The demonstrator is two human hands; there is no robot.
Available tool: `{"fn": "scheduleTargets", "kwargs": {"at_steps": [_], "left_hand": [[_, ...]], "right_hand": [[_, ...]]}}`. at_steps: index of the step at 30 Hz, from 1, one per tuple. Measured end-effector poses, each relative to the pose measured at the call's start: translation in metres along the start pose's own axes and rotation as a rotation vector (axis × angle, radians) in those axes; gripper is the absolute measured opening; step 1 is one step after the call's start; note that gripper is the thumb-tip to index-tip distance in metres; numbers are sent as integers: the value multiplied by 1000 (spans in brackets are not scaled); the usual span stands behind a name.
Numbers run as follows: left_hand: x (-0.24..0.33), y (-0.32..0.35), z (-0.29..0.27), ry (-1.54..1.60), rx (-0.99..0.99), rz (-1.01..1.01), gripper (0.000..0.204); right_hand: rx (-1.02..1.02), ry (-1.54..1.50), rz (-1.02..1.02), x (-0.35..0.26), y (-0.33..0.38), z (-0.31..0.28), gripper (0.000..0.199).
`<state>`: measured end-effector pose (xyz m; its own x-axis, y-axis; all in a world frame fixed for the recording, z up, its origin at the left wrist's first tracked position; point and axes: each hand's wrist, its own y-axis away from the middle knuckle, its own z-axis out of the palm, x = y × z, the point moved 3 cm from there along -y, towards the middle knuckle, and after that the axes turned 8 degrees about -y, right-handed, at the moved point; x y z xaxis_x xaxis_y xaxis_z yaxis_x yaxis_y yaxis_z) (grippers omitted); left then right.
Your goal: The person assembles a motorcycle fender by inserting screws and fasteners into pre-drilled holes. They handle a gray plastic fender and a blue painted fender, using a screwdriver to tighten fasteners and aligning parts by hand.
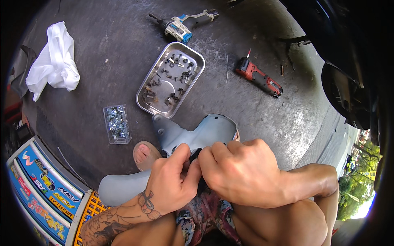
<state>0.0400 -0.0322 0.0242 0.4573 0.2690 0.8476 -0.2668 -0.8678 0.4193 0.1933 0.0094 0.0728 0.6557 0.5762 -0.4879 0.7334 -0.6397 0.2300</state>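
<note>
Across my lap lies a pale grey-blue moulded panel with curved lobes, looking like a vehicle body panel. A small black piece sits at its near edge, between my two hands; its exact kind is hidden by my fingers. My left hand, closed with thumb and forefinger bent, grips at the black piece from the left. Against its right side, my right hand is closed with the knuckles up and the fingertips curled out of sight. Both hands are close together over the panel.
Beyond the panel stands a metal tray with dark screws and clips. A clear box of shiny metal clips is at left. A blue-white impact driver, red-black power screwdriver, white bag and stickered cabinet surround it.
</note>
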Motion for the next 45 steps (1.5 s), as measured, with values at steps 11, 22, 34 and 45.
{"fn": "scheduleTargets", "kwargs": {"at_steps": [11, 22, 34, 45], "left_hand": [[-24, 5, -14, 103, 36, -164, 27], [-23, 25, -29, 302, -57, -253, 28], [-8, 49, -25, 114, -96, -181, 24], [3, 50, -27, 49, -347, -77, 24]], "right_hand": [[66, -47, -50, 10, -2, -27, 12], [-72, -864, 200, 43, 2, 1, 17], [-363, -979, 191, 32, -12, 0, 19], [-457, -894, 194, 28, -2, -5, 18]]}}
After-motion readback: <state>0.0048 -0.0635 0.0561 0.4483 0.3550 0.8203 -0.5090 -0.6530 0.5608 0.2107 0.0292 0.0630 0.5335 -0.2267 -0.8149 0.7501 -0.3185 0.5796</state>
